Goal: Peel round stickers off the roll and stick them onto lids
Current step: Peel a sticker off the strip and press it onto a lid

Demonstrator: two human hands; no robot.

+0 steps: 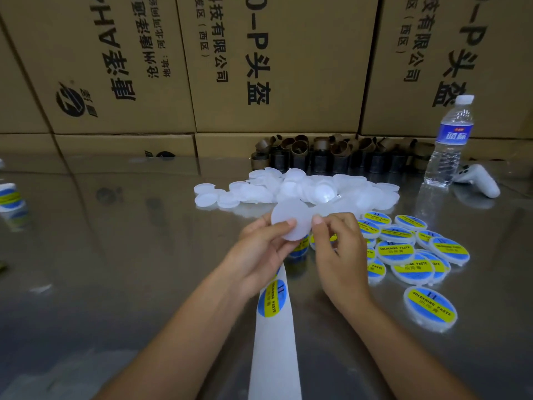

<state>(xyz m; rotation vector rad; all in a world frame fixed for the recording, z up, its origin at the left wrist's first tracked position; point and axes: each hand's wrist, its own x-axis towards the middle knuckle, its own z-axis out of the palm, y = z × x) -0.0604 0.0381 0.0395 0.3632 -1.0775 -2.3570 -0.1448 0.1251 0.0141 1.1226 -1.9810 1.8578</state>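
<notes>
My left hand [261, 252] holds a plain white round lid [288, 219] above the table, thumb across its lower edge. My right hand [336, 243] pinches at the lid's right edge with thumb and fingers; a bit of yellow sticker shows behind those fingers. The white backing strip [275, 342] runs from under my hands toward me, with one blue and yellow round sticker [271, 298] on it. The sticker roll [300, 249] is mostly hidden behind my hands. A heap of bare white lids [311, 189] lies beyond. Several stickered lids [409, 252] lie to the right.
The table top is shiny metal [129, 255]. Cardboard boxes [274, 62] form a wall at the back, with brown cardboard cores [331, 154] in front of them. A water bottle [450, 142] and a white controller [478, 179] stand at the right. Another sticker roll [11, 203] sits at the far left.
</notes>
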